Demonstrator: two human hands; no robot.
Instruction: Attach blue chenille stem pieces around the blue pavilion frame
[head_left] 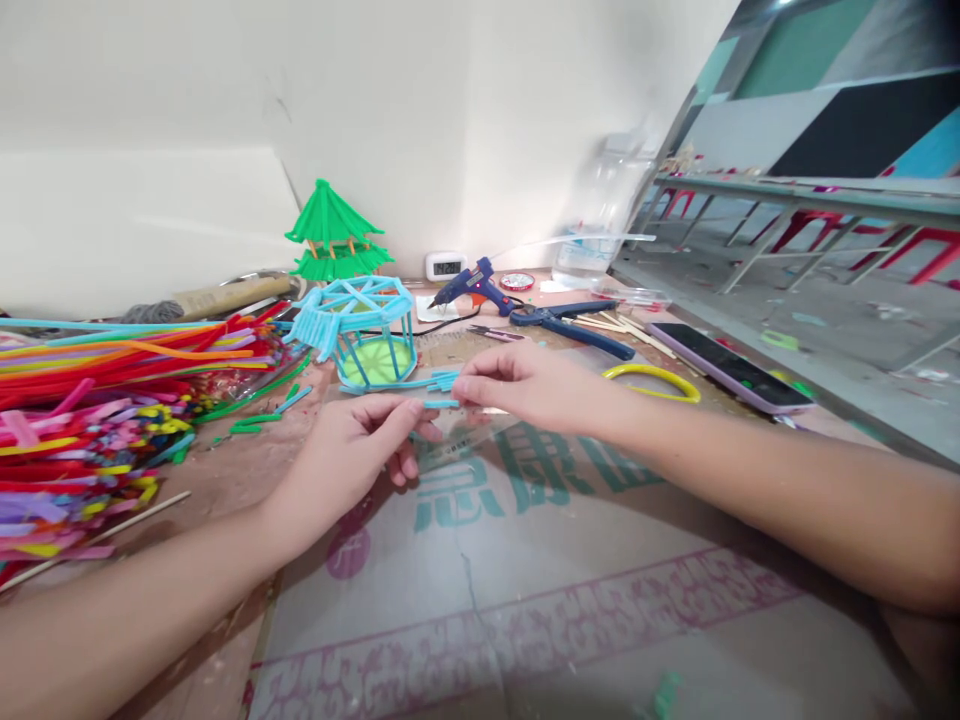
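Between my two hands stretches a short light-blue pipe cleaner piece (441, 404). The fingertips of my left hand (367, 435) pinch its left end, and my right hand (517, 385) pinches the right end. Just behind the fingers lie several more short blue pieces (444, 380), close to my right fingertips. Past my left hand stands a blue openwork frame (375, 325) with a round yellow-green base (379, 358) and a blue slatted flap on its left side. A green tiered roof (334, 235) rises behind the frame.
Colourful pipe cleaners (112, 430) heap at the left. A glue gun (472, 285), a small clock (446, 265), pliers (574, 325), a yellow ring (652, 382) and a phone (727, 365) lie toward the back and right. A clear plastic bottle (596, 220) stands by the wall. Printed cardboard (525, 580) covers the front.
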